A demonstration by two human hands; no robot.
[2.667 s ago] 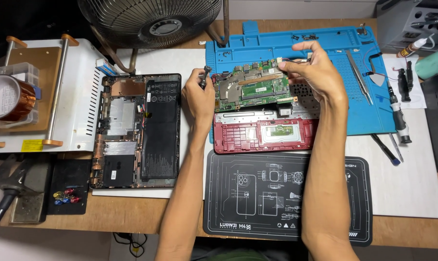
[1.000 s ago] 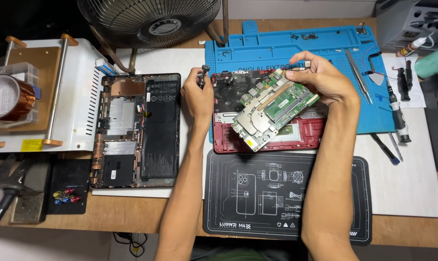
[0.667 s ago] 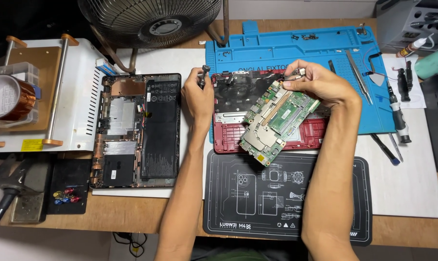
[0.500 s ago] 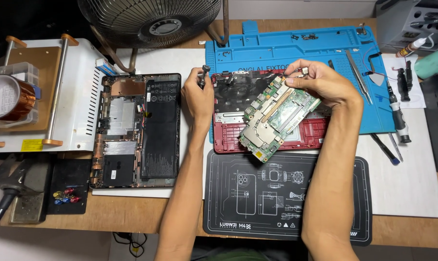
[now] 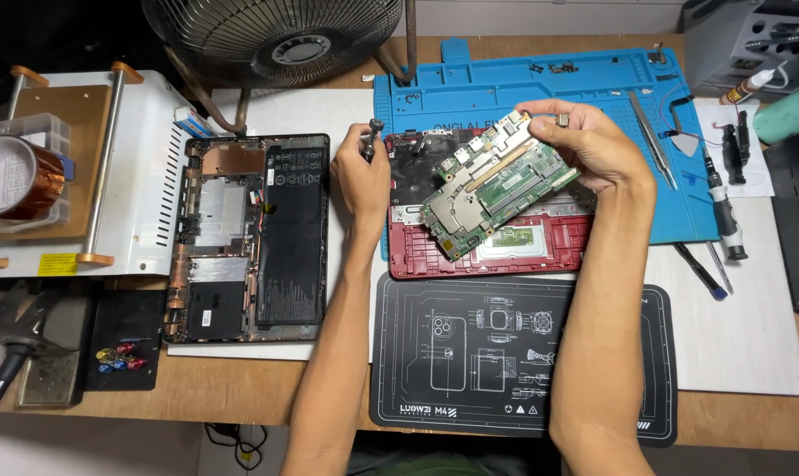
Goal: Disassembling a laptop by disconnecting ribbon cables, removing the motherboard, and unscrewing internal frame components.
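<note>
My right hand (image 5: 585,145) grips a green laptop circuit board (image 5: 492,185) by its upper right end and holds it tilted above the red laptop shell (image 5: 496,251), which lies on the blue work mat (image 5: 505,88). My left hand (image 5: 360,172) rests at the shell's left edge, closed around a small dark screwdriver (image 5: 370,137) that points upward. The shell's black inside shows above and left of the lifted board.
A second opened laptop base with a black battery (image 5: 258,238) lies to the left on a white sheet. A black printed mat (image 5: 514,353) is in front. Tweezers (image 5: 651,137), screwdrivers (image 5: 717,203), a fan (image 5: 276,35), tape roll (image 5: 16,176) and a white machine (image 5: 144,176) surround the area.
My right hand lifted the green board out of the red shell, tilted it, and has now raised it slightly higher and flatter. The left hand stayed in place.
</note>
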